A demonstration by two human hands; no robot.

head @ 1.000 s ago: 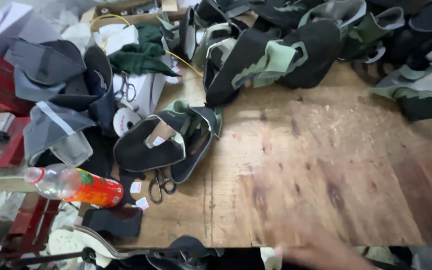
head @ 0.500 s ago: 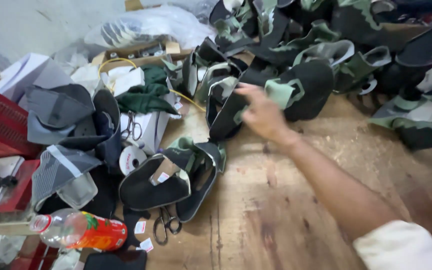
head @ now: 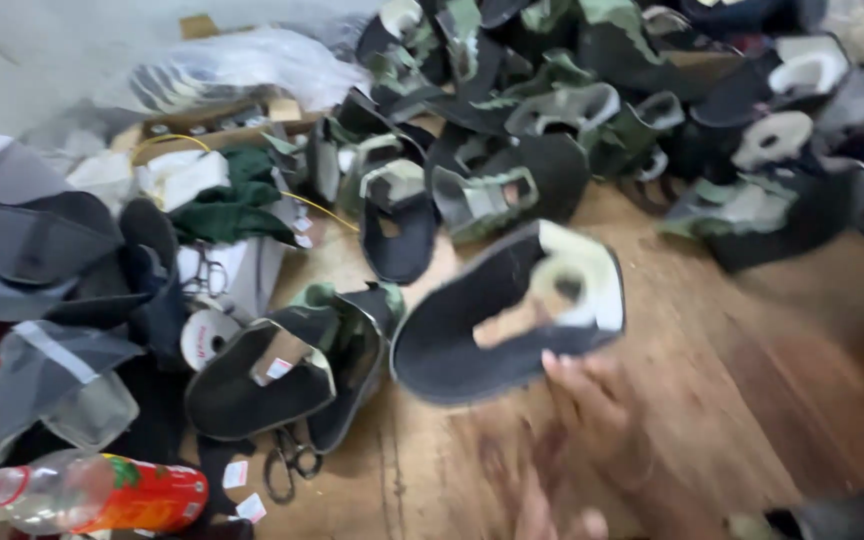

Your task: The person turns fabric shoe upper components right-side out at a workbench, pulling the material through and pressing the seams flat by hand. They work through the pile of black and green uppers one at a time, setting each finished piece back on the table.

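Observation:
My right hand (head: 597,415), blurred by motion, reaches in from the lower right and grips the near edge of a black shoe upper (head: 452,350) with a cream lining. The upper hangs tilted just above the wooden table (head: 772,380). To its left lie two stacked black and green uppers (head: 262,385). A blurred shape at the bottom edge (head: 547,510) may be fingers of my left hand; I cannot tell its state.
A big heap of black, green and camouflage uppers (head: 552,130) fills the far side. Scissors (head: 290,462), a plastic bottle with a red label (head: 102,495), a tape roll (head: 207,335), green cloth (head: 237,205) and grey fabric pieces (head: 32,250) crowd the left.
My right hand reached to the heap, took a black upper and has pulled it back toward me. The camera has tilted up and closer.

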